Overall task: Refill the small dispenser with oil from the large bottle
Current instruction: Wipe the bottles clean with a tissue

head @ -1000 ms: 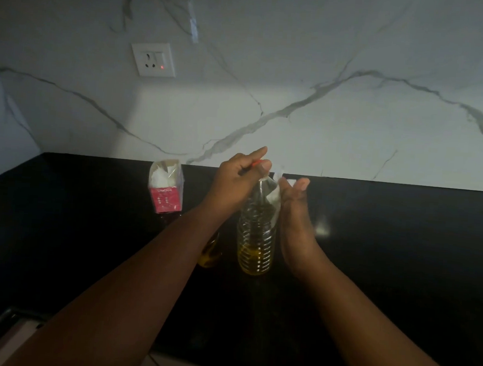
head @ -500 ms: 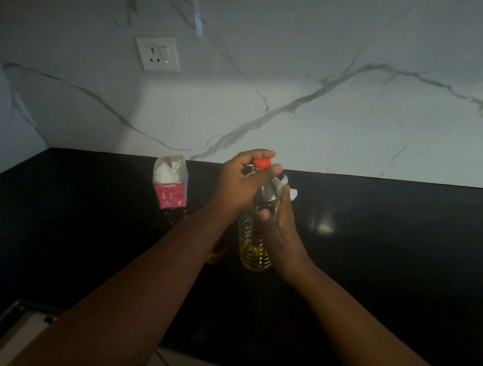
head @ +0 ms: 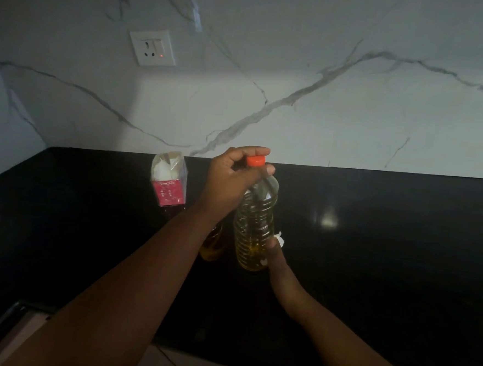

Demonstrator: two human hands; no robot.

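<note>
A large ribbed clear bottle (head: 256, 221) with yellow oil in its lower part stands on the black counter (head: 373, 249). Its orange cap (head: 255, 161) is pinched between the thumb and fingers of my left hand (head: 232, 179). My right hand (head: 275, 252) grips the bottle low on its right side, mostly hidden behind it. The small dispenser (head: 213, 245) with amber oil stands just left of the bottle, largely hidden behind my left forearm.
An open red and white carton (head: 168, 179) stands at the back of the counter, left of the bottle. A wall socket (head: 152, 47) with a red light sits on the marble backsplash. The counter's front edge runs below my forearms.
My right hand slid down from the bottle's neck to its lower body. My left hand stayed on the cap. The bottle now tilts slightly and looks closer.
</note>
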